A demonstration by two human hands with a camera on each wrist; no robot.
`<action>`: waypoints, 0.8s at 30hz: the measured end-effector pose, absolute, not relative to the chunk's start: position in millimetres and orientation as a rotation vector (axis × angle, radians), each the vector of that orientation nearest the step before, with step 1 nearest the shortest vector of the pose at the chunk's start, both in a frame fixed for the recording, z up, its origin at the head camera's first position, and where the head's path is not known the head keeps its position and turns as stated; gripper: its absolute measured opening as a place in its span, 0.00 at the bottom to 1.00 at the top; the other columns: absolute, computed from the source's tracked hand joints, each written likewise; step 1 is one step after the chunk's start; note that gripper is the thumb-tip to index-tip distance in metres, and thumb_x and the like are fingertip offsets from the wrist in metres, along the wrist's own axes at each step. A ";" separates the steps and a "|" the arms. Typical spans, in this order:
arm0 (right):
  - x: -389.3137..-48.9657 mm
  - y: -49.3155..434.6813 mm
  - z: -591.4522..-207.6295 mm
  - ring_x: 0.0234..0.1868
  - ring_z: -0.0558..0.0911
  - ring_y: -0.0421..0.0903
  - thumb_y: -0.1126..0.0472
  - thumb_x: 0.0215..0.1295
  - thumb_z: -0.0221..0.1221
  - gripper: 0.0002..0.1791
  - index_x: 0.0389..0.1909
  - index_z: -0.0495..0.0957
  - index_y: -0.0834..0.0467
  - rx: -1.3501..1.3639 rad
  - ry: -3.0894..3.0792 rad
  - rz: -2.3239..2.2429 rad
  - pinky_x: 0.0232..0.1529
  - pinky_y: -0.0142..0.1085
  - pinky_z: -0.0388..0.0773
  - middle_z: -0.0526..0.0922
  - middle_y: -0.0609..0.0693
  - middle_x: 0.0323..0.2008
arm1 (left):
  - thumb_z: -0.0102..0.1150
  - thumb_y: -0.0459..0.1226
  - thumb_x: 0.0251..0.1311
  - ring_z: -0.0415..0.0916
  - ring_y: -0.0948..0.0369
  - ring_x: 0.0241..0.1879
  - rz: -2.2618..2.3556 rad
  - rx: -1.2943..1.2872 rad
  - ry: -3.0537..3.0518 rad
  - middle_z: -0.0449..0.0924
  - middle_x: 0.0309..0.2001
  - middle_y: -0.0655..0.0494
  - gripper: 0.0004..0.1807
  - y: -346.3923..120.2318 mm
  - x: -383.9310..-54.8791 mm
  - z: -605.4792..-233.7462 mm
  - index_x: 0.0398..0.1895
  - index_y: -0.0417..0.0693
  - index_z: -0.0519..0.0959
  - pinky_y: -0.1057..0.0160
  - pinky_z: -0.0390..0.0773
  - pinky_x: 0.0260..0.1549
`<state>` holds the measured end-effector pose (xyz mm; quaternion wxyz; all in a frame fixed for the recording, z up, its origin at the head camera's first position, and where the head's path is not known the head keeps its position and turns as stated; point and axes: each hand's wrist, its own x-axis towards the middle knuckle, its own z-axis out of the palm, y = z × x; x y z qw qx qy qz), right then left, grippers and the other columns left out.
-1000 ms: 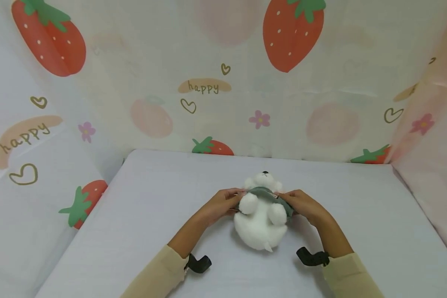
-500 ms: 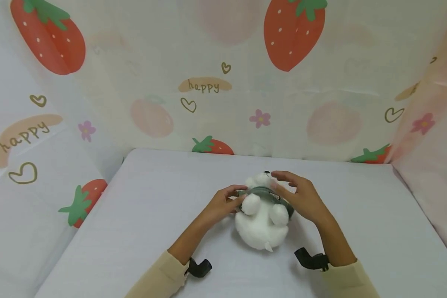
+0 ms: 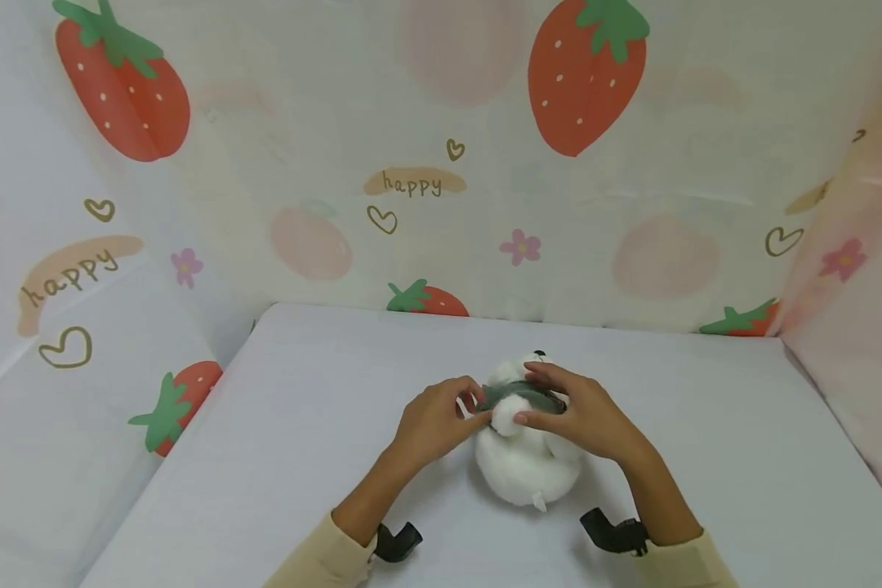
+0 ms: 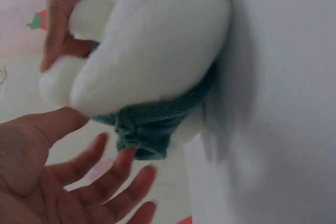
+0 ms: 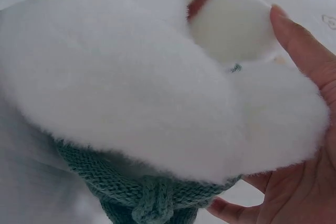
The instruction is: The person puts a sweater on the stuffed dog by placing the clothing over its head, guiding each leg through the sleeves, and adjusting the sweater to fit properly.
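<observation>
A white plush toy [image 3: 522, 472] lies on the tabletop [image 3: 301, 392], at five o'clock in the head view, already wearing a green knit garment [image 3: 513, 392]. Left hand [image 3: 432, 420], at its nine, loosely spread; right hand [image 3: 595, 416], at two, touching, straight-fingered. Adjusting seems unfinished.

Left of the toy [image 3: 525, 474]: the left hand [image 3: 432, 423] blocks that flank; farther out, the table [image 3: 301, 392] has room.
Right of the toy: the table has passing room, but the right hand [image 3: 588, 412] reaches over the toy's upper part.
Near side of the toy: a hand could pass between the two black wrist cameras [image 3: 398, 543].
Behind the toy: a strip of table, then the printed wall [image 3: 581, 204].
</observation>
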<state>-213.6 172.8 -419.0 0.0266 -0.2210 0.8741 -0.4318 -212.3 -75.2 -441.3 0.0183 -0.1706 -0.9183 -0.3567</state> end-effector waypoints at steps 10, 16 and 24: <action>-211.5 170.0 -418.2 0.65 0.77 0.54 0.38 0.57 0.71 0.46 0.72 0.69 0.55 -0.632 2.706 -1.314 0.64 0.58 0.70 0.79 0.51 0.63 | 0.66 0.43 0.66 0.76 0.69 0.29 -0.952 -0.559 -2.931 0.84 0.32 0.67 0.05 -71.1 -211.5 -445.6 0.40 0.57 0.88 0.67 0.74 0.24; -213.0 165.5 -421.3 0.66 0.75 0.55 0.38 0.57 0.72 0.47 0.73 0.68 0.55 -0.597 2.715 -1.319 0.64 0.59 0.69 0.80 0.51 0.62 | 0.60 0.41 0.71 0.83 0.62 0.38 -1.081 -0.598 -2.816 0.87 0.42 0.60 0.04 -72.1 -211.2 -439.3 0.41 0.54 0.83 0.61 0.79 0.34; -211.7 155.4 -423.8 0.68 0.73 0.55 0.33 0.56 0.69 0.51 0.74 0.65 0.56 -0.490 2.741 -1.305 0.66 0.59 0.67 0.79 0.51 0.63 | 0.58 0.42 0.73 0.81 0.63 0.36 -1.119 -0.693 -2.652 0.86 0.39 0.61 0.03 -72.6 -207.3 -429.5 0.44 0.55 0.80 0.63 0.79 0.34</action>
